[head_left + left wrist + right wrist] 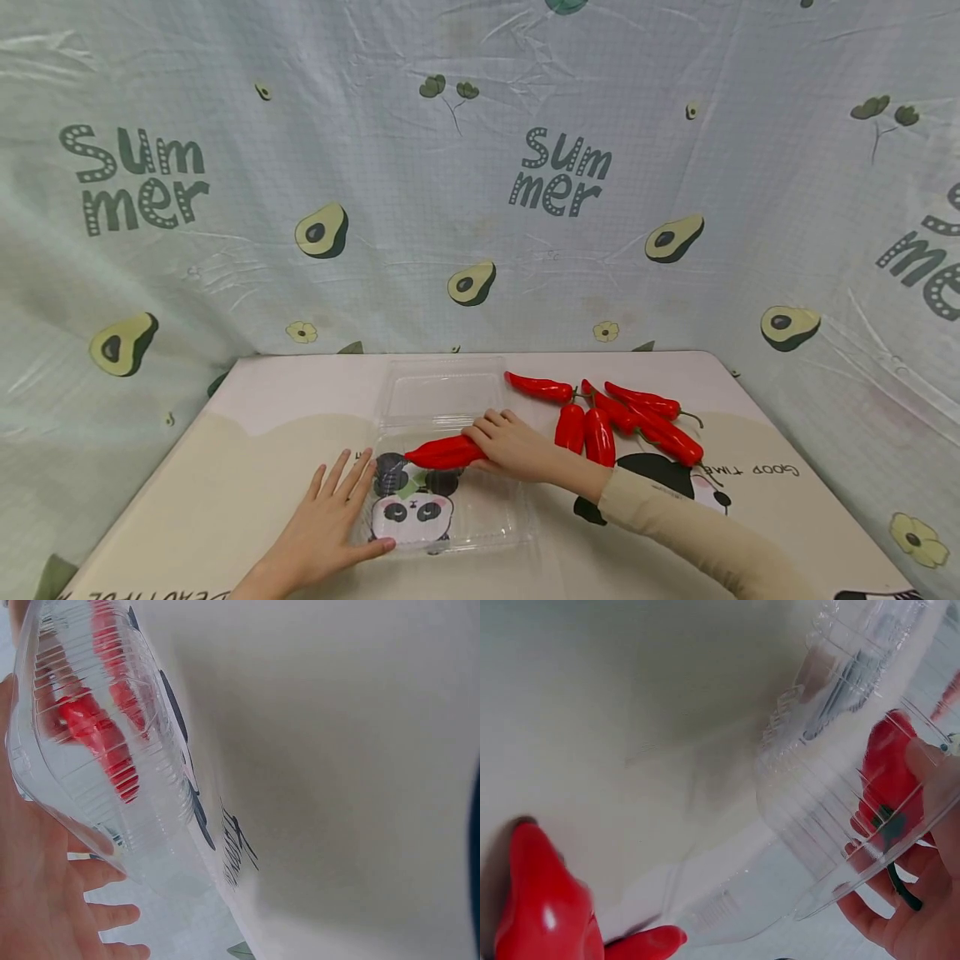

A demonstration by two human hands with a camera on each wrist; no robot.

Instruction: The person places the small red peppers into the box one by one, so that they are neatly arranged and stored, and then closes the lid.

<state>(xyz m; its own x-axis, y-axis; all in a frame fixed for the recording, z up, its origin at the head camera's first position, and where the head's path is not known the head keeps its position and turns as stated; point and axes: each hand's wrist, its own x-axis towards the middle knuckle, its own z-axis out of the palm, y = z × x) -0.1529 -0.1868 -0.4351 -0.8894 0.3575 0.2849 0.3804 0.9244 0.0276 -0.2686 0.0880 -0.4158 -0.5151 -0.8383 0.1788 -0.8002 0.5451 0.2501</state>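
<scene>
A clear plastic clamshell box (495,521) lies with its lid (442,392) folded back, away from me. Over the box my right hand (517,446) holds a red chili pepper (444,452) by its stem end, the tip pointing left. In the right wrist view the pepper's green stem (904,887) sticks out by the palm, seen partly through the clear wall. My left hand (326,521) lies at the box's left side, fingers spread and straight, thumb along the near edge. The left wrist view shows the pepper (105,746) through the ribbed wall.
Right of the box lies a loose group of several red peppers (600,429) with green stems. They stretch along the far right of the table (262,467), which has a printed panda cover. A printed curtain (397,167) hangs behind and at both sides.
</scene>
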